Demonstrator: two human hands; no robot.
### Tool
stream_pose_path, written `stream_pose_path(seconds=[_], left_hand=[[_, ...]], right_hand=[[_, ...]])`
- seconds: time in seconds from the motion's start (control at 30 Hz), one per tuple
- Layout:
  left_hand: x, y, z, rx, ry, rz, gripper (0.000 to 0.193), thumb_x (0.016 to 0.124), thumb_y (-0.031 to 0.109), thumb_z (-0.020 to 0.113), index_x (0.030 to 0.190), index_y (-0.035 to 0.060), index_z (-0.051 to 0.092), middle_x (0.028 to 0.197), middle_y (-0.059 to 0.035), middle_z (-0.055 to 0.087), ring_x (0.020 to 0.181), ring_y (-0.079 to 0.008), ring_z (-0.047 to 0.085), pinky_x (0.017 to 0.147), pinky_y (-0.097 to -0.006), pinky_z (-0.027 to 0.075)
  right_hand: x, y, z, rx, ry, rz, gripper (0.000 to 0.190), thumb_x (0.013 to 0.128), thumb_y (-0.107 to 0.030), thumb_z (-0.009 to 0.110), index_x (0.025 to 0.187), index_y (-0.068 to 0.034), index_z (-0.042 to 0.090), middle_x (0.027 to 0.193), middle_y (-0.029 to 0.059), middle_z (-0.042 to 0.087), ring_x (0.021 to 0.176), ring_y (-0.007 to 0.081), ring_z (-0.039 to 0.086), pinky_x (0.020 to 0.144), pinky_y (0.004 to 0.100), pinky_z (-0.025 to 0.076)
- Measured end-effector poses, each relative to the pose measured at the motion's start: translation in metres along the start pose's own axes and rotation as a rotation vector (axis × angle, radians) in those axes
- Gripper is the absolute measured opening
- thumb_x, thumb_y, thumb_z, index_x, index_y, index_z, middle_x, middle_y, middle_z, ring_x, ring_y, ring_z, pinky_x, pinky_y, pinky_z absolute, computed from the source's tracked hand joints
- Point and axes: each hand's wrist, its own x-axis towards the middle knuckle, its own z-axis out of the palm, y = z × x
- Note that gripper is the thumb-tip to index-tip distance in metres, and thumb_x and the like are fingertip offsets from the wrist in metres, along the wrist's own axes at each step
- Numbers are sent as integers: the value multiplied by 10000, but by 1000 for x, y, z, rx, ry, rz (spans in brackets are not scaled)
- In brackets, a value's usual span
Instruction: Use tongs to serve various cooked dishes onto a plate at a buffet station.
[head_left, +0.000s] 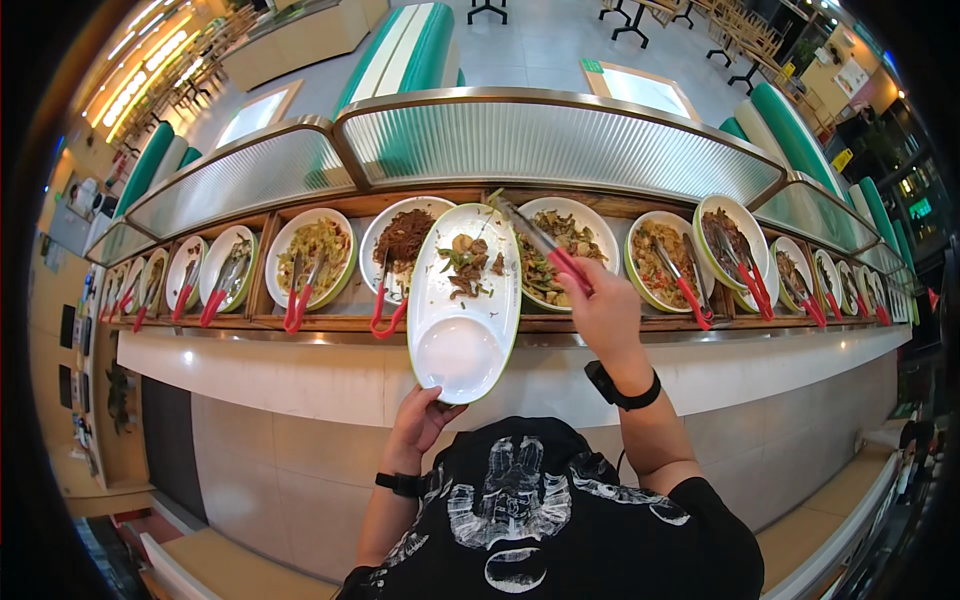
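Note:
My left hand (426, 421) grips the near end of a white oval divided plate (429, 300) with a green rim. A small heap of cooked food (466, 262) lies in the plate's far section, while its round near well (461, 349) holds no food. In my right hand (609, 307) are metal tongs with red handles (551, 251). Their tips, above the plate's far right edge, have a bit of green food at them. Behind the tongs sits a round bowl of mixed vegetables (574, 225), partly hidden. The plate covers part of a bowl of brown shredded food (405, 236).
A wooden serving trough (352, 322) holds a row of food bowls, many with red-handled tongs (300, 307). Ribbed glass screens (555, 146) with metal frames stand behind it. A white counter ledge (285, 375) runs in front. Green-and-cream booth seats (405, 52) are beyond.

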Motion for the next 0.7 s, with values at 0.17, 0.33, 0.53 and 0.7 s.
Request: stream_pose_path(seconds=[0.17,0.33,0.53,0.7], left_hand=[[-1,1,2,-11,14,-10,517,1006,159,582,1488,34,446,1409,-169,607,1244,-312,648,1052,-507,568],[-2,0,-1,-3,15,-7,513,1008,166,578,1486,33,448,1412,-174,607,1242,-315,651,1055,-509,565],[1,-4,-4,-13,15,-21,513,1008,157,577,1489,39,444,1420,-168,595,1268,-315,629,1055,-511,561],[4,-4,-4,-41,16,-43,534,999,142,600,1499,45,440,1436,-170,581,1283,-329,614,1044,-514,563]], right_hand=[[-9,8,38,-17,-101,-52,182,932,-248,733,1014,-85,727,810,147,716,728,366,695,633,454,539],[-18,12,49,-56,-196,-52,265,910,-251,753,1092,-61,720,858,149,722,777,365,705,665,452,543],[-22,9,39,-45,-185,-27,304,908,-286,752,1115,-67,707,846,139,713,757,349,703,650,458,547],[-26,11,28,23,-144,-19,298,905,-266,759,1115,-61,710,843,120,713,732,338,699,639,436,546]])
